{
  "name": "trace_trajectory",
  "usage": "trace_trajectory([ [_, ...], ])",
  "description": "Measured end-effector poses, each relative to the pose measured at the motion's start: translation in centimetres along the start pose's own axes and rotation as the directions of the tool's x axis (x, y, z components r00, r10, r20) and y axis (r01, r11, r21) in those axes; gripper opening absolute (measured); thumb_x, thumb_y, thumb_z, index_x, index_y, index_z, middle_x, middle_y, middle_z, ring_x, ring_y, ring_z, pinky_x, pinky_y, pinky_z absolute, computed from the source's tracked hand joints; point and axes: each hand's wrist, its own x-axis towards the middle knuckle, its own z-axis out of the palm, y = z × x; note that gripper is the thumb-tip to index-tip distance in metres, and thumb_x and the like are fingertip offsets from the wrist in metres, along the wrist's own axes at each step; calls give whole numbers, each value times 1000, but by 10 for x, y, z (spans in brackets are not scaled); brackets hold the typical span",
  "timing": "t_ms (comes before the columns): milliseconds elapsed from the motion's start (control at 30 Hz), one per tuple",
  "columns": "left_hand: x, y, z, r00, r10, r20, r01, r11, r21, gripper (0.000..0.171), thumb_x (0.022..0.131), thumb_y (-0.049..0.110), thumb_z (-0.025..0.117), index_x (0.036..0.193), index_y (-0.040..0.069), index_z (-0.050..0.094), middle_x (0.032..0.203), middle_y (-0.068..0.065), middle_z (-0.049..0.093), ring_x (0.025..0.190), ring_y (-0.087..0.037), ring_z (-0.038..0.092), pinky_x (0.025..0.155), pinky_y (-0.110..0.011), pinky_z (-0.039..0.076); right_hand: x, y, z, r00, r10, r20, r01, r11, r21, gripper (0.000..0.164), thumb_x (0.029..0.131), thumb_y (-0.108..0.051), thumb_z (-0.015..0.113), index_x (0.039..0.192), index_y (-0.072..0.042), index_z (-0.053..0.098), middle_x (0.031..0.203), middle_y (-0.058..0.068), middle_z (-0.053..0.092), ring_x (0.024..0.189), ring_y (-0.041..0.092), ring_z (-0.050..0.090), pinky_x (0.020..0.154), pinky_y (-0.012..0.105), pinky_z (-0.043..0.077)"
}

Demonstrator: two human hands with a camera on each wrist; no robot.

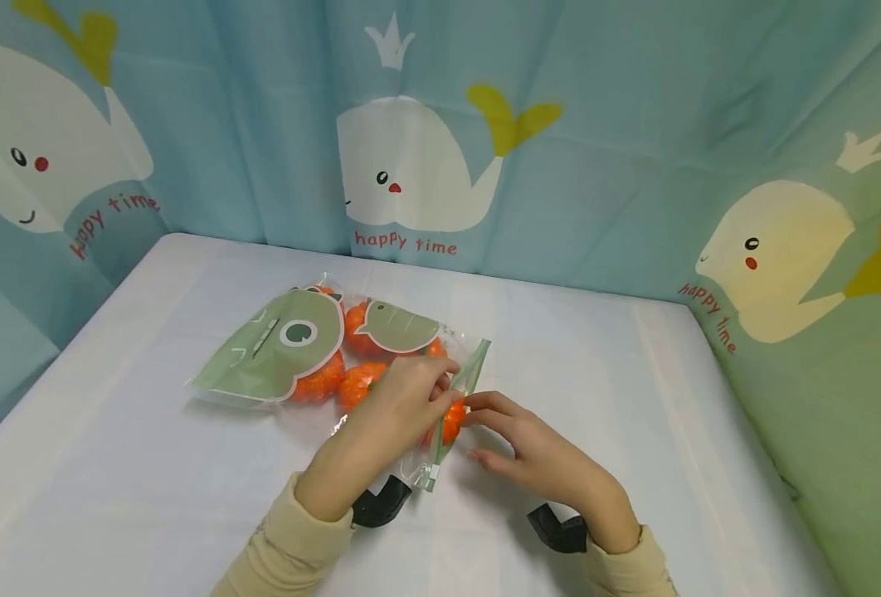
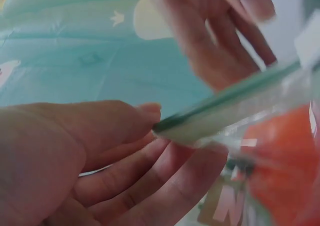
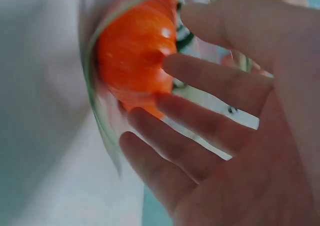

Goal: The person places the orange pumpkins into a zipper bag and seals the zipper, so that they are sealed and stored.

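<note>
A clear zip bag [image 1: 254,356] with a green monster print lies on the table, several small orange pumpkins [image 1: 321,383] inside it. Its green-edged mouth faces right. My left hand [image 1: 403,402] reaches over the bag and pinches one lip of the mouth between thumb and fingers, plain in the left wrist view. One pumpkin [image 1: 453,421] sits right in the opening. Against it, my right hand [image 1: 533,452] has its fingertips, the fingers [image 3: 210,121] spread and nearly straight in the right wrist view. A white slider [image 1: 434,473] is at the mouth's near end.
The white-covered table [image 1: 605,373] extends around the bag on all sides. Behind it and along the right hangs a blue-green curtain [image 1: 620,166] with whale prints. Black wrist mounts [image 1: 382,502] sit under both wrists.
</note>
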Motion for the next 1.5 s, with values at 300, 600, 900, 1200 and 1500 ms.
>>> trace_trajectory([
  [300, -1, 1, 2, 999, 31, -22, -31, 999, 23, 8, 89, 5, 68, 97, 6, 69, 80, -1, 64, 67, -12, 54, 62, -21, 48, 7, -10, 14, 998, -69, 8, 69, 998, 0, 40, 95, -19, 65, 134, -11, 59, 148, 2, 43, 132, 20, 51, 104, 37, 48],
  [600, -4, 2, 4, 997, 63, -46, -62, 998, 21, 15, 90, 4, 66, 105, 5, 70, 88, -4, 69, 75, -15, 57, 67, -24, 51, 10, -11, 22, 996, -82, -19, 82, 996, -33, 42, 95, -17, 65, 135, -7, 57, 147, 3, 44, 130, 17, 52, 104, 35, 48],
  [900, -5, 3, 7, 997, 65, -49, -65, 998, 3, 9, 90, 4, 64, 97, 7, 69, 73, 0, 60, 68, -13, 52, 61, -21, 45, 14, -10, 36, 994, -110, 24, 112, 988, -108, 33, 95, -11, 63, 128, -6, 56, 139, 6, 47, 122, 17, 54, 97, 32, 51],
  [1200, -4, 6, 4, 996, 82, -46, -81, 996, 31, 16, 89, 6, 66, 105, 6, 71, 80, -3, 66, 70, -14, 56, 64, -24, 48, 17, -10, 38, 995, -101, -15, 98, 987, -127, 17, 93, -10, 63, 110, -8, 60, 127, 6, 50, 117, 16, 52, 95, 31, 50],
  [1500, -3, 6, 9, 993, 111, -43, -112, 993, -23, 18, 89, 2, 65, 106, 3, 70, 84, -2, 67, 72, -13, 56, 67, -24, 49, 16, -6, 41, 995, -101, -24, 97, 984, -153, 29, 91, -8, 63, 120, -6, 61, 142, 9, 47, 139, 24, 43, 108, 38, 44],
])
